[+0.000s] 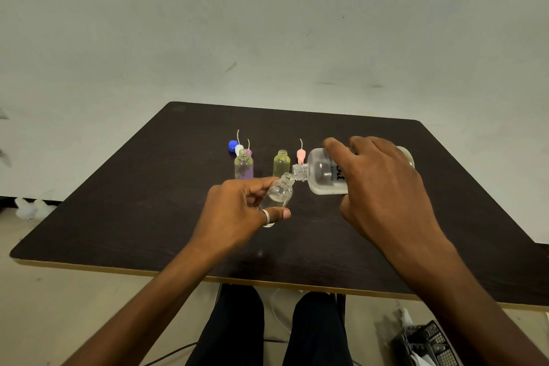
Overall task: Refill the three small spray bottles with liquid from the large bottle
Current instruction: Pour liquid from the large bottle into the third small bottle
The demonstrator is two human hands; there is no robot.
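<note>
Far left on the table [118, 217], a blue cap [232, 145] lies beside two loose spray tops, one white [239, 148] and one pink-purple [249, 152]. Just in front of them a purple-tinted small bottle [244, 166] stands upright with its neck open. Your left hand [237, 214] is closed around a clear small bottle [277, 196], thumb and fingers wrapping its body, tilting it so its mouth points up and right. Behind it a yellow-tinted small bottle [281, 164] stands open, with a pink spray top [300, 155] just beside it. Your right hand [383, 184] grips the large bottle [322, 174] from above, tipped almost level, its threaded mouth touching or just above the clear bottle's mouth.
</note>
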